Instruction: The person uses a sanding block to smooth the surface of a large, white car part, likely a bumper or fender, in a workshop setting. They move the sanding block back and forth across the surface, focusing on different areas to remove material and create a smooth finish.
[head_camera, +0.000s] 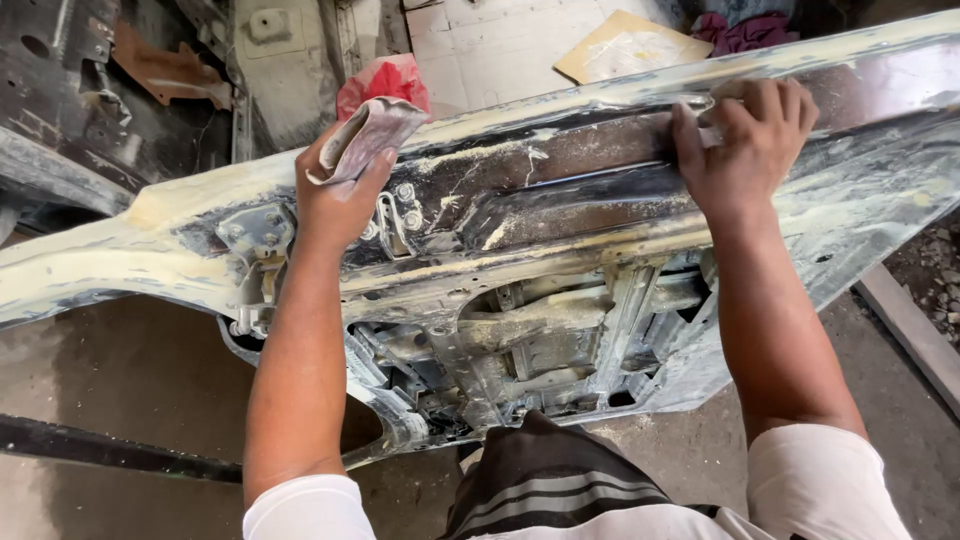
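Note:
A long car body panel (560, 210), dark metal smeared with pale yellow filler, lies across the view with its inner frame facing me. My left hand (340, 190) rests on the panel's upper edge at the left and grips a folded grey sheet of sandpaper (365, 135). My right hand (745, 140) presses flat on the panel's top surface at the right, fingers bent over a small pale piece (708, 135) that is mostly hidden under them.
A red rag (385, 82) lies just behind the panel. Cardboard sheets (630, 45) and a dark purple cloth (745, 30) sit on the floor beyond. Rusty dark car parts (110, 80) fill the upper left. A wooden plank (915, 330) lies on the concrete floor at right.

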